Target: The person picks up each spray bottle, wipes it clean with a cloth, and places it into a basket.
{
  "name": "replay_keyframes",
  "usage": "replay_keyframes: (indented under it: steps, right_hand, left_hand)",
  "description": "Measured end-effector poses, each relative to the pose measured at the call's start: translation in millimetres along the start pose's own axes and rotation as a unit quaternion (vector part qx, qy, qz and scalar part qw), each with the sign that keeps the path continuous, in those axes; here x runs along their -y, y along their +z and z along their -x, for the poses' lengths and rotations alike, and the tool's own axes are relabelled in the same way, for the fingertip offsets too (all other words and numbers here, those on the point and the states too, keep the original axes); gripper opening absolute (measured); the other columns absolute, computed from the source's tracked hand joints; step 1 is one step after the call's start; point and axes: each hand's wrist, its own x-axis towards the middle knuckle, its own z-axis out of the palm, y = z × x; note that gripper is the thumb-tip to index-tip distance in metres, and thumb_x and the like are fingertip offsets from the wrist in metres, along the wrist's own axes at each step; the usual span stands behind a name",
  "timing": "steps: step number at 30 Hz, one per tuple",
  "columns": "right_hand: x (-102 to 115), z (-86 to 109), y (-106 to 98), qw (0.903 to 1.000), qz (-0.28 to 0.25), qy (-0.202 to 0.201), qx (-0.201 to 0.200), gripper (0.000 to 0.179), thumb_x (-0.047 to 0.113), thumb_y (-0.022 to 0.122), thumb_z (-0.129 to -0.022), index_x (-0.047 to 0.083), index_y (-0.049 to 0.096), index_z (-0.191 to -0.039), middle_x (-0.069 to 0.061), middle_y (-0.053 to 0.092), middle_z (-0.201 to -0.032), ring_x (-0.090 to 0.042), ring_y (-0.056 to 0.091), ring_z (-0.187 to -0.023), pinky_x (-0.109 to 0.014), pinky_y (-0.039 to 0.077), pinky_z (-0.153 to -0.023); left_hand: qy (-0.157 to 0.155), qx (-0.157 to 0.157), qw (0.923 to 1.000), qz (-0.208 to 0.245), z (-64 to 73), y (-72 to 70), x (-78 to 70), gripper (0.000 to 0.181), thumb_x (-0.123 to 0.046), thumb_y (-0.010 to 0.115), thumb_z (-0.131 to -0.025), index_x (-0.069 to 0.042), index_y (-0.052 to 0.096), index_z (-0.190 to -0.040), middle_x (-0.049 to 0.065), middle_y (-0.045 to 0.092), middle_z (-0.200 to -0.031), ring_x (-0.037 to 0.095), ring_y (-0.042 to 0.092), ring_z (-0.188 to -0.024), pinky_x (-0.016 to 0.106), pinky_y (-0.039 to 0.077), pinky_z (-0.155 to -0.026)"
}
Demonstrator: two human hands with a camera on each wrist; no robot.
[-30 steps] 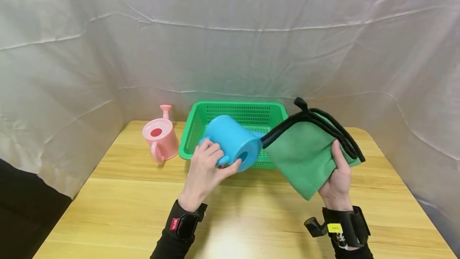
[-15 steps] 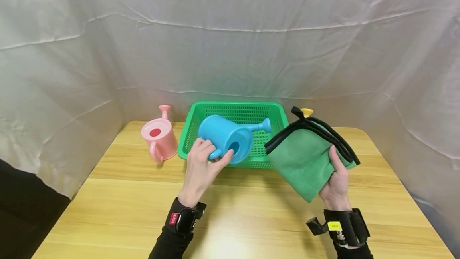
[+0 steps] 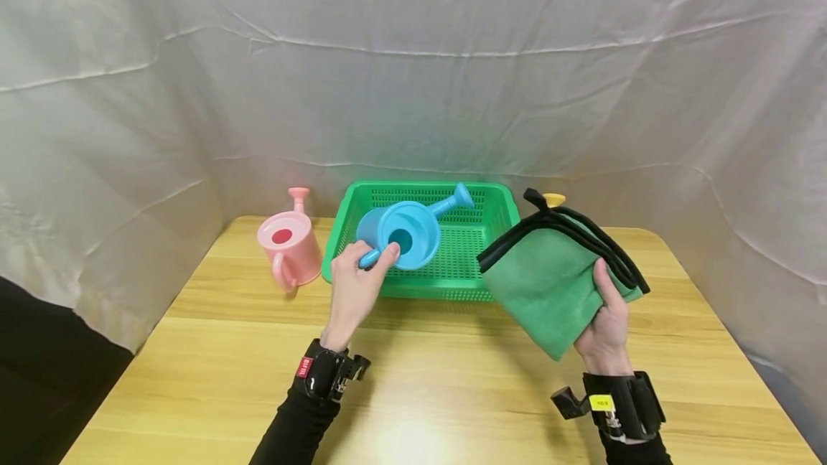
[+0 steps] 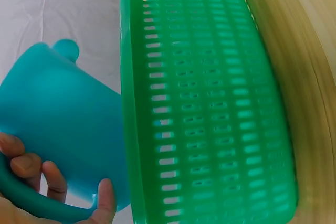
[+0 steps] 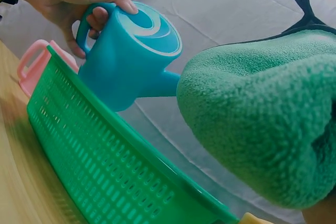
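Head cam's giving me the best look here. My left hand (image 3: 355, 293) has its fingers hooked round the handle of the blue watering can (image 3: 416, 224), thumb on top near the filler hole. That can's just ahead of the left hand, tipped a bit and above the green basket (image 3: 426, 291), spout pointing off to the right. From the right wrist, its base looks partly hidden behind the basket rim; can't tell if it touches anything in there. My right hand (image 3: 606, 332) is gripping a folded green cloth (image 3: 549, 289) with black edging, thumb laid over the front. Left of the left hand and slightly further out, the pink watering can (image 3: 298, 257) stands upright on the table (image 3: 439, 379), right beside the basket. Some yellow piece (image 3: 554, 199) pokes up past the cloth, beyond the right hand.
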Motion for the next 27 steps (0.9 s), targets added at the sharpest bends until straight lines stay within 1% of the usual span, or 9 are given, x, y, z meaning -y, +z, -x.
replay_keyframes:
  steps: [2, 4, 11, 13, 15, 17, 19, 22, 27]
  right_hand:
    - [0, -0.5, 0, 1.0, 0.001, 0.0, -0.002, 0.03, 0.011, 0.029, -0.109, 0.005, 0.053, -0.128, -0.005, 0.062, -0.121, -0.017, 0.065, -0.11, -0.026, 0.052, -0.096]
    - [-1, -1.0, 1, 1.0, -0.001, 0.001, -0.003, 0.03, 0.011, 0.03, -0.109, 0.006, 0.052, -0.128, -0.005, 0.062, -0.121, -0.017, 0.065, -0.111, -0.026, 0.052, -0.097]
    - [-3, -2.0, 1, 1.0, -0.002, 0.002, 0.001, 0.03, 0.011, 0.03, -0.109, 0.005, 0.053, -0.127, -0.005, 0.063, -0.12, -0.016, 0.065, -0.11, -0.026, 0.052, -0.096]
    - [-3, -2.1, 1, 1.0, 0.002, 0.003, -0.002, 0.03, 0.011, 0.03, -0.109, 0.006, 0.054, -0.126, -0.005, 0.063, -0.119, -0.016, 0.065, -0.11, -0.026, 0.052, -0.096]
    - [-4, -2.2, 1, 0.9999, 0.008, 0.003, -0.007, 0.029, 0.012, 0.031, -0.109, 0.006, 0.054, -0.126, -0.004, 0.063, -0.119, -0.015, 0.065, -0.109, -0.025, 0.052, -0.095]
    - [-4, -2.0, 1, 0.9998, 0.014, 0.003, -0.013, 0.028, 0.012, 0.032, -0.109, 0.007, 0.054, -0.126, -0.003, 0.063, -0.119, -0.015, 0.065, -0.109, -0.025, 0.052, -0.095]
    - [-4, -2.0, 1, 0.9996, 0.022, 0.002, -0.02, 0.028, 0.013, 0.032, -0.109, 0.007, 0.053, -0.126, -0.003, 0.062, -0.119, -0.015, 0.064, -0.109, -0.025, 0.052, -0.095]
    - [-4, -1.9, 1, 0.9994, 0.025, 0.002, -0.022, 0.027, 0.013, 0.032, -0.109, 0.008, 0.053, -0.126, -0.003, 0.062, -0.119, -0.014, 0.064, -0.109, -0.025, 0.052, -0.096]
    - [-4, -1.6, 1, 0.9994, 0.027, -0.002, -0.022, 0.028, 0.013, 0.032, -0.109, 0.008, 0.053, -0.126, -0.003, 0.062, -0.119, -0.014, 0.064, -0.109, -0.024, 0.052, -0.096]
  left_hand:
    - [-0.03, 0.002, 0.9994, 0.02, -4.2, -0.8, 0.9, 0.051, -0.033, 0.074, -0.091, -0.014, 0.039, -0.06, -0.002, 0.036, -0.061, 0.017, 0.039, -0.063, 0.027, 0.032, -0.064]
    - [-0.054, 0.005, 0.9983, 0.021, -8.3, -1.7, 2.7, 0.052, -0.035, 0.073, -0.092, -0.015, 0.038, -0.059, -0.004, 0.034, -0.059, 0.015, 0.037, -0.06, 0.026, 0.03, -0.062]
    - [-0.102, 0.043, 0.9935, -0.027, -18.9, -6.3, 9.6, 0.055, -0.047, 0.064, -0.095, -0.018, 0.037, -0.057, -0.007, 0.032, -0.054, 0.015, 0.036, -0.057, 0.029, 0.029, -0.06]
    - [-0.117, 0.052, 0.991, -0.04, -21.2, -8.0, 11.7, 0.054, -0.048, 0.06, -0.097, -0.018, 0.043, -0.056, -0.006, 0.037, -0.053, 0.015, 0.038, -0.057, 0.029, 0.03, -0.06]
    - [-0.129, 0.059, 0.9883, -0.056, -23.4, -9.7, 12.8, 0.054, -0.049, 0.056, -0.099, -0.014, 0.053, -0.058, -0.002, 0.047, -0.054, 0.016, 0.041, -0.057, 0.029, 0.032, -0.059]
    - [-0.138, 0.065, 0.9855, -0.073, -26.3, -11.4, 13.6, 0.055, -0.05, 0.052, -0.1, -0.011, 0.063, -0.063, 0.004, 0.06, -0.06, 0.015, 0.045, -0.058, 0.029, 0.034, -0.059]
    - [-0.145, 0.073, 0.9828, -0.088, -30.1, -13.1, 15.0, 0.057, -0.05, 0.049, -0.102, -0.008, 0.069, -0.069, 0.009, 0.068, -0.067, 0.015, 0.048, -0.059, 0.029, 0.034, -0.058]
    - [-0.163, 0.089, 0.9759, -0.114, -35.9, -15.2, 17.3, 0.06, -0.052, 0.046, -0.102, -0.007, 0.071, -0.071, 0.012, 0.071, -0.074, 0.018, 0.053, -0.064, 0.03, 0.034, -0.057]
    - [-0.192, 0.113, 0.9625, -0.155, -42.3, -14.9, 23.1, 0.06, -0.056, 0.044, -0.101, -0.012, 0.071, -0.071, 0.007, 0.072, -0.076, 0.024, 0.062, -0.084, 0.036, 0.037, -0.07]
